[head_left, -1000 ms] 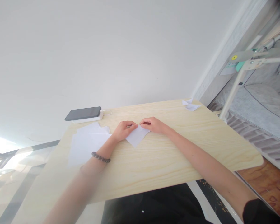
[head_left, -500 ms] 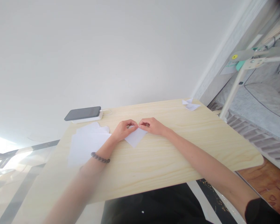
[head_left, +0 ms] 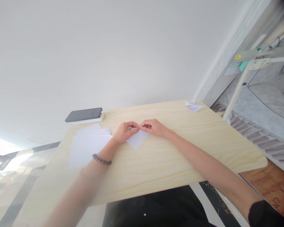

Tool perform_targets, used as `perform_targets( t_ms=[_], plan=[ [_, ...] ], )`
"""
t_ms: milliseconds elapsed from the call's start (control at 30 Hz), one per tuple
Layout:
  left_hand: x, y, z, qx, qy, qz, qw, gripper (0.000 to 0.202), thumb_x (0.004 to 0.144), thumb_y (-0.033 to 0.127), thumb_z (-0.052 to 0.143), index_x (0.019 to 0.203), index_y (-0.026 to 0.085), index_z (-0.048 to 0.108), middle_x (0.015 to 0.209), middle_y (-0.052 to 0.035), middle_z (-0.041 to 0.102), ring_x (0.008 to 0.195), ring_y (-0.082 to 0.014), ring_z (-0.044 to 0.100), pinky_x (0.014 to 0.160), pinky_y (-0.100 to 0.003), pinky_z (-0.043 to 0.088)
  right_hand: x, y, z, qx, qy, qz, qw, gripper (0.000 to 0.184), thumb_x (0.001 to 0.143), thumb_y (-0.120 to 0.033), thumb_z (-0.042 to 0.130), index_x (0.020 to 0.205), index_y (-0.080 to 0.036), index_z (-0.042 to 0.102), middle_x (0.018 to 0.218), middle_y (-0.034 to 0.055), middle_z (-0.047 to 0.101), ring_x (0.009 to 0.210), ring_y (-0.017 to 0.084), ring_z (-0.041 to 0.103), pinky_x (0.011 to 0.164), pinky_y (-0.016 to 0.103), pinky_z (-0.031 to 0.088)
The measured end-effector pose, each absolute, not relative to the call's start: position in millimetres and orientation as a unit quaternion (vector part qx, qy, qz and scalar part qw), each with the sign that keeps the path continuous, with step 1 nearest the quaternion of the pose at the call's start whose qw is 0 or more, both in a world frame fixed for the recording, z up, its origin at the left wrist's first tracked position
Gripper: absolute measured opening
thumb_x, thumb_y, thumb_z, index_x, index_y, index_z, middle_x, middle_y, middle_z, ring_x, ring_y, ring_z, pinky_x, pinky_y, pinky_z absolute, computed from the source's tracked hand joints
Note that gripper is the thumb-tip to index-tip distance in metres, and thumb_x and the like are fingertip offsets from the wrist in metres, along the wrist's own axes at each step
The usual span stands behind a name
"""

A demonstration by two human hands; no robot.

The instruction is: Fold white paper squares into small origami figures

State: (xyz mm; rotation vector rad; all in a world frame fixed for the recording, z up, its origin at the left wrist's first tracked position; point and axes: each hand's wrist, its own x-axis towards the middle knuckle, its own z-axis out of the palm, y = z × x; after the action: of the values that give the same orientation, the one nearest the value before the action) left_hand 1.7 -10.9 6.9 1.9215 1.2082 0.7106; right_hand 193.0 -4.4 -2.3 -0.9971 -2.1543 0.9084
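Left hand [head_left: 125,131] and right hand [head_left: 153,127] are both pinching the far edge of the folded white paper [head_left: 137,139], which is lying mid-counter [head_left: 180,157], just right of the loose sheets [head_left: 87,145]. Risk: uneven pinch pressure could be skewing the crease or tearing the tip.

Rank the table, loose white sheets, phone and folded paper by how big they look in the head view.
1. table
2. loose white sheets
3. phone and folded paper look about alike; the phone lies farther off and flat to the view, so I leave them unranked.
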Motion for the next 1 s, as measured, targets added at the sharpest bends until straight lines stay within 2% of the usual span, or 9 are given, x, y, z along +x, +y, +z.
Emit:
perform_targets(
  t_ms=[533,1000],
  plan=[
    [3.3,-7.8,3.1,0.737,0.482,0.306,0.362,0.03,0.072,0.042,0.05,0.078,0.015,0.06,0.077,-0.0036,0.063,0.065,-0.0129,0.054,0.055,-0.021,0.041,198.0,1.8,-0.7,-0.376,-0.813,0.315,0.314,0.017,0.076,-0.027,0.048,0.078,-0.016,0.061,0.075,0.0009,0.061,0.066,0.009,0.05,0.06,0.021,0.035],
    [2.6,-6.0,2.6,0.736,0.473,0.316,0.368,0.03,0.073,0.042,0.05,0.076,0.014,0.06,0.073,-0.0029,0.063,0.065,-0.0125,0.054,0.061,-0.023,0.041,212.6,7.9,0.8,-0.389,-0.795,0.338,0.319,0.021,0.075,-0.032,0.049,0.078,-0.014,0.06,0.081,0.0032,0.062,0.073,0.013,0.054,0.065,0.023,0.038]
  ],
)
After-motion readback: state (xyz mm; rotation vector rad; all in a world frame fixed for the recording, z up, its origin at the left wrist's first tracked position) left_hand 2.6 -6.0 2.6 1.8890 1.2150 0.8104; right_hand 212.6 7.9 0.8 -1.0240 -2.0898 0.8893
